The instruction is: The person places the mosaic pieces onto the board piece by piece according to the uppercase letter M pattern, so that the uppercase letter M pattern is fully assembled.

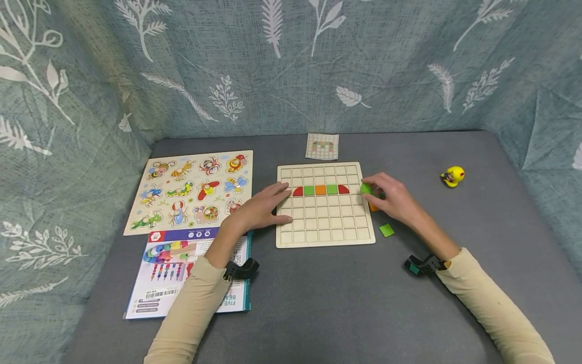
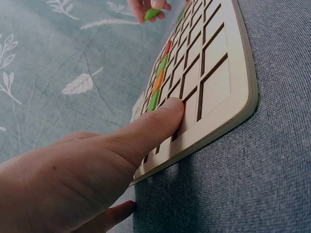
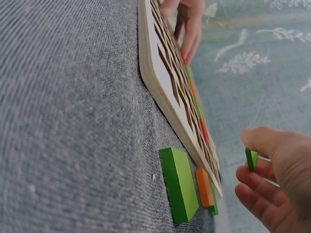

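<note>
A wooden grid board (image 1: 325, 222) lies on the table with one row of coloured pieces: red quarter-rounds at both ends, green tiles and an orange tile (image 1: 321, 189) between them. My left hand (image 1: 261, 206) rests on the board's left edge, the thumb (image 2: 167, 114) lying flat on the grid and the fingers extended. Above the board's right edge, my right hand (image 1: 394, 196) pinches a green tile (image 3: 251, 158) between thumb and fingers. Under that hand, an orange tile (image 3: 204, 187) lies beside the board, partly hidden from the head view. Closer to me is another green tile (image 1: 386, 230).
Behind the board lies a small pattern card (image 1: 322, 146). An insect puzzle board (image 1: 186, 194) is at the left, with a boxed toy package (image 1: 136, 298) in front of it, partly under my left arm. A yellow duck toy (image 1: 452, 176) stands at the right. A leaf-print curtain (image 1: 291, 91) hangs behind.
</note>
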Demonstrator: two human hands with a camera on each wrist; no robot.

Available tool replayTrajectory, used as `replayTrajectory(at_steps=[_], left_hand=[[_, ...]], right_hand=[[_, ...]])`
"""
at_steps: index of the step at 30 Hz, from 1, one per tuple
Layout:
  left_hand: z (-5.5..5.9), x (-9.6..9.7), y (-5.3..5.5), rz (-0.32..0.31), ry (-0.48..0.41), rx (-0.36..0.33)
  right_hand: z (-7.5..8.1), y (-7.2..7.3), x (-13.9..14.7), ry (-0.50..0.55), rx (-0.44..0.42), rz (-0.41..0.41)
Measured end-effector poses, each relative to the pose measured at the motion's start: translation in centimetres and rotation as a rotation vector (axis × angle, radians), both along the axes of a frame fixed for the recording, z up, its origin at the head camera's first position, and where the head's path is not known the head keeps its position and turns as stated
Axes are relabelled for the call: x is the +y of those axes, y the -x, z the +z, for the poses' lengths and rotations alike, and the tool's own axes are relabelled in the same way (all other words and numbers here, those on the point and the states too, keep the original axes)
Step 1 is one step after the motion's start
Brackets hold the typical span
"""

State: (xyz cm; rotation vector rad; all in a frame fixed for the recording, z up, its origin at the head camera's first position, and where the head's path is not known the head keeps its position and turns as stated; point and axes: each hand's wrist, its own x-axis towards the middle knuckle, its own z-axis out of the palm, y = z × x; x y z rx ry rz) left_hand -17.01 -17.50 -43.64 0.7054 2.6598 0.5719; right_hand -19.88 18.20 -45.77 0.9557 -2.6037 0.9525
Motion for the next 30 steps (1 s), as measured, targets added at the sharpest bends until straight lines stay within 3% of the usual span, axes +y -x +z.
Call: replayTrajectory(at_steps=[12,23,30], left_hand=[[0.0,0.0,0.0,0.004,-0.001,-0.002],[0.0,0.0,0.1,-0.004,-0.002,0.003],[0.1,0.0,0.0,0.002,-0.002,0.000]], right_hand=[[0.1,0.0,-0.8,-0.008,-0.026,0.036],[-0.2,0.0,-1.8,0.013,0.031,0.111],[-0.2,0.0,-2.4,0.017,0.000,0.122]])
